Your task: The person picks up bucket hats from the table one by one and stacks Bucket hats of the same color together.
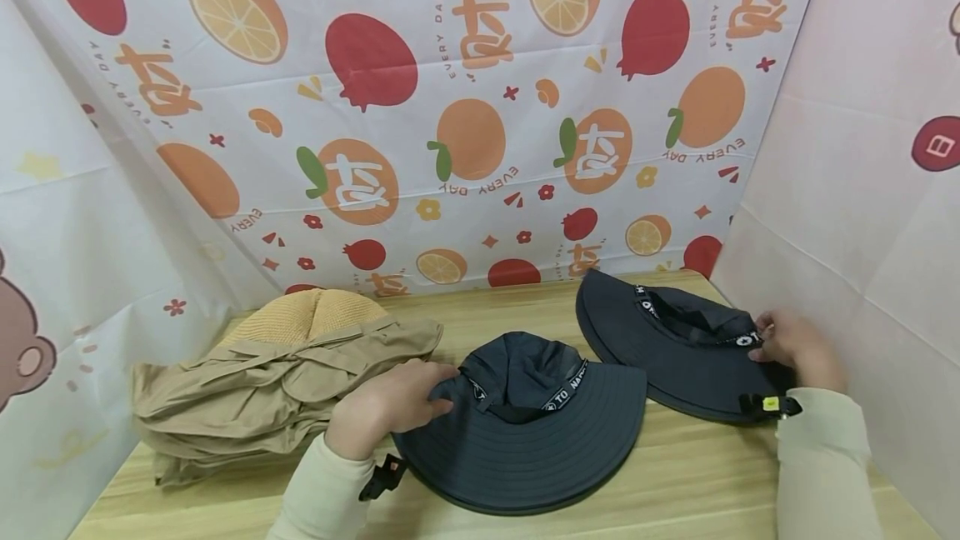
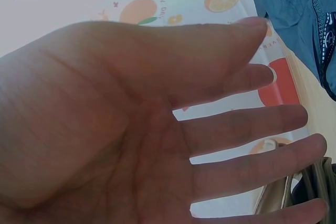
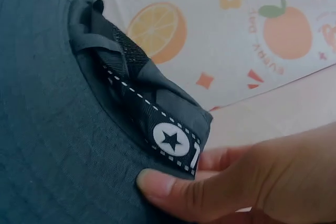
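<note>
A dark wide-brimmed bucket hat [image 1: 525, 440] with a lettered band lies on the table at centre. Over its left edge hovers my left hand [image 1: 393, 398]; the left wrist view shows that hand [image 2: 157, 124] with straight, spread fingers and nothing in the palm. Farther right is a second dark bucket hat [image 1: 675, 357], tilted. My right hand [image 1: 802, 348] pinches it by the right end of its crown. In the right wrist view the thumb of this hand [image 3: 226, 182] lies on the brim beside the star-marked band [image 3: 170, 137], while other fingers are partly hidden behind the crown.
Several khaki hats [image 1: 285, 390] are stacked at the left of the wooden table [image 1: 675, 482], with a yellow woven hat [image 1: 307, 315] behind them. A fruit-print cloth [image 1: 465, 140] hangs at the back. White cloths hang at both sides, the right one [image 1: 847, 215] close to my right hand.
</note>
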The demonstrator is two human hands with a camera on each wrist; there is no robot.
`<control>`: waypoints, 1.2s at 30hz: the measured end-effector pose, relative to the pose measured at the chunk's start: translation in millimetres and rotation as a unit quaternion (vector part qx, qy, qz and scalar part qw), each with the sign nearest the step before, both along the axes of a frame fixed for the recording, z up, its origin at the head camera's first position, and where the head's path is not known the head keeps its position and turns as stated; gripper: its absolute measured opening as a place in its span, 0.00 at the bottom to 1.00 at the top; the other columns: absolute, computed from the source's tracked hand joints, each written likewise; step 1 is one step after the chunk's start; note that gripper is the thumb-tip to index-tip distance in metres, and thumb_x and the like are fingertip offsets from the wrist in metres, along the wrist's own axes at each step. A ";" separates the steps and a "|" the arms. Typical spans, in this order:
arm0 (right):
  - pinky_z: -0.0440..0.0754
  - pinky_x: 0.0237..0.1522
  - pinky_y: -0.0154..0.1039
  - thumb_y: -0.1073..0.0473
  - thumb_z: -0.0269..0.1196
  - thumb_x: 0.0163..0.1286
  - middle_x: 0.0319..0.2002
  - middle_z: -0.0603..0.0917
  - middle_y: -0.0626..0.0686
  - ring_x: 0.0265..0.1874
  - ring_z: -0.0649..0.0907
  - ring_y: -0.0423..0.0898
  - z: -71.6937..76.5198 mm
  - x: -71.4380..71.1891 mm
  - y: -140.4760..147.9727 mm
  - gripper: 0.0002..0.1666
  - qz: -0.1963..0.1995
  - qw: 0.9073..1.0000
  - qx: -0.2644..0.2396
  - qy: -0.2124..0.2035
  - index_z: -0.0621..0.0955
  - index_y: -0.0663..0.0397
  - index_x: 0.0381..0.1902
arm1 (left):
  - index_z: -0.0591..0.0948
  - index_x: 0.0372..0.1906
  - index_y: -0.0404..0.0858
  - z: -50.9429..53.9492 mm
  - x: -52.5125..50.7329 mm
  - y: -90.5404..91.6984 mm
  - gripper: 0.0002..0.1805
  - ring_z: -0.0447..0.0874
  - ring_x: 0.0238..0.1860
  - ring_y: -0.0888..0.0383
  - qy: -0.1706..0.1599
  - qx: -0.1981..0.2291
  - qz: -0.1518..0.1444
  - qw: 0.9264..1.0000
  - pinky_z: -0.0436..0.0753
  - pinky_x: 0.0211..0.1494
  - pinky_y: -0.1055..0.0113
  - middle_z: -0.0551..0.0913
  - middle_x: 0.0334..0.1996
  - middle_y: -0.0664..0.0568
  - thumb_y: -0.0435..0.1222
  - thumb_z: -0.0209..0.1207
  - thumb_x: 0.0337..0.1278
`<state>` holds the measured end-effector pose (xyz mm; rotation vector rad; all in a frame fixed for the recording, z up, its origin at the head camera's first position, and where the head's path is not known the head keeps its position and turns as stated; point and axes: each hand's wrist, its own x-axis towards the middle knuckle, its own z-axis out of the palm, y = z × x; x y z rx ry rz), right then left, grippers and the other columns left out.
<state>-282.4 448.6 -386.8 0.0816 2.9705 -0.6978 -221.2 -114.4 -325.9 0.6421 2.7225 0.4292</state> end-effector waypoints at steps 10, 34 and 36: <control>0.79 0.43 0.51 0.70 0.73 0.56 0.44 0.86 0.75 0.44 0.84 0.70 26.3 8.9 -18.5 0.25 0.022 0.993 -0.019 0.116 0.79 0.77 0.50 | 0.79 0.66 0.32 2.1 1.1 -2.2 0.25 0.81 0.64 0.40 0.010 0.002 -0.007 1.000 0.79 0.67 0.43 0.82 0.64 0.39 0.35 0.66 0.66; 0.74 0.45 0.29 0.72 0.72 0.61 0.44 0.89 0.70 0.41 0.89 0.50 55.8 20.0 -70.7 0.20 -0.055 0.932 -0.053 0.354 0.86 0.67 0.52 | 0.79 0.66 0.34 8.0 4.1 -7.0 0.24 0.81 0.66 0.41 0.023 0.008 -0.018 1.000 0.78 0.69 0.44 0.83 0.63 0.41 0.34 0.65 0.68; 0.67 0.42 0.20 0.72 0.73 0.60 0.44 0.89 0.70 0.38 0.83 0.27 58.5 21.9 -72.4 0.20 -0.053 0.928 -0.061 0.363 0.86 0.67 0.52 | 0.79 0.66 0.33 8.8 4.4 -7.6 0.24 0.81 0.66 0.41 0.026 0.011 -0.021 0.999 0.78 0.69 0.44 0.83 0.63 0.40 0.34 0.64 0.68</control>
